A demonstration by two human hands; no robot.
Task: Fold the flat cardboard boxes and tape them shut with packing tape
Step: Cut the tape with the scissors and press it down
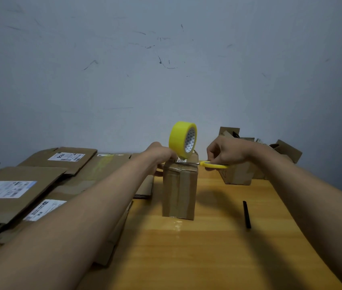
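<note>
Behind the upright box (179, 189), the left hand (159, 156) hides its fingertips; label print on the flat cardboard (19, 185) (left of it) is too small to read.

The desk (218, 243) was smooth yellowish wood with a soft sheen. The box (179, 191) was matt brown cardboard, glossy clear tape over its top. The tape roll (181, 139) was shiny yellow plastic on a printed paper core. The scissors (209, 164) had yellow plastic handles. White paper labels (5, 189) lay on the flat cardboard (19, 174).
</note>
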